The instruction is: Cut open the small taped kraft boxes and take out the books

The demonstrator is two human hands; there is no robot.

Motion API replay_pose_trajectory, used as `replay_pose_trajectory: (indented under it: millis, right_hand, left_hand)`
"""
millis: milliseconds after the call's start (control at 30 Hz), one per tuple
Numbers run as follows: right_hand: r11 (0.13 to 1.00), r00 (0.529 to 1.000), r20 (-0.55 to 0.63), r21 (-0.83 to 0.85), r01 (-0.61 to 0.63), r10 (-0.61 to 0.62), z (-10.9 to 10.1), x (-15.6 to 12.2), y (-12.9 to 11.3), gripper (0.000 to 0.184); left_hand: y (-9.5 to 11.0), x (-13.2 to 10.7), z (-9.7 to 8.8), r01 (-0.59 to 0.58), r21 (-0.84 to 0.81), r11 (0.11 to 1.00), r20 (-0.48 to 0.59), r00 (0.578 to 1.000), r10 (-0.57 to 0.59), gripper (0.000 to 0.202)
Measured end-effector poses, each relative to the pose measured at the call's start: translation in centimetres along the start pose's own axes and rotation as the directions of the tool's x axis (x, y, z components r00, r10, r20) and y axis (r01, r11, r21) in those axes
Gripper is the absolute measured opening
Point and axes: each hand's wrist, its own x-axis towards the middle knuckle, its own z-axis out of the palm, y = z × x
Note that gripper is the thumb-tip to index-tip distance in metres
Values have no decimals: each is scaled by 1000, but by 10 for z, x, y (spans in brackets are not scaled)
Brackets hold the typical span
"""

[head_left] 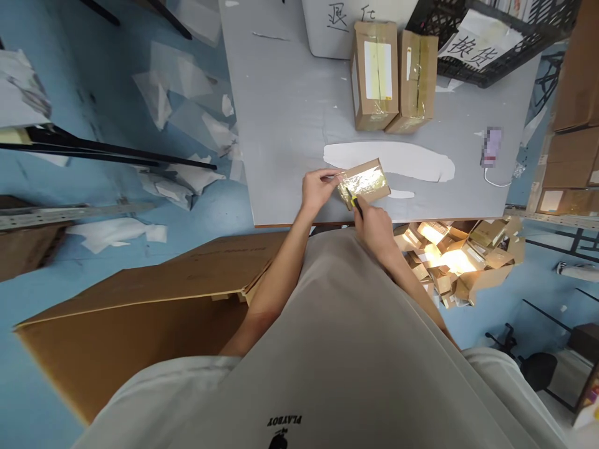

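Your left hand (318,190) grips the left end of the small taped box (367,182), which sits at the near edge of the grey table (285,112). Your right hand (377,227) is clenched around a knife (355,204) (tip at the box's near side). Two taped cartons (374,75) stand farther back. Paper scraps (178,93) litter the blue floor (224,206) to the left, and emptied boxes (458,255) are piled to the right.

Both bare forearms reach forward from the body, converging. The left hand (319,187) pinches with curled fingers; the right hand (375,226), just beside it and nearer the body, is closed in a fist.
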Motion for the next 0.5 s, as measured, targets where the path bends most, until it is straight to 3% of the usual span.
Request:
replay_pose_trajectory:
  millis: [67,167,267,333,433,500]
  right_hand:
    - [997,988,-151,78,-29,40,1,12,25,55]
    - [978,931,-349,203,-38,108,1,34,67,56]
    - [953,932,-347,304,3,108,5,49,94,54]
    - [939,943,-321,343,35,82,10,50,101,54]
    - [937,937,-346,338,84,41,21,45,102,53]
    - [946,934,-357,308,104,14,26,40,101,53]
  left_hand:
    - [4,-3,-2,-35,48,998,11,999,35,25]
    - [13,-12,3,-148,204,968,-6,988,152,35]
    - [24,-26,23,-326,353,877,35,941,336,47]
    - [29,-33,41,-443,386,809,156,896,416,49]
    - [30,-38,59,-546,371,751,327,834,444,47]
    - [27,-38,62,-573,354,739,381,810,445,47]
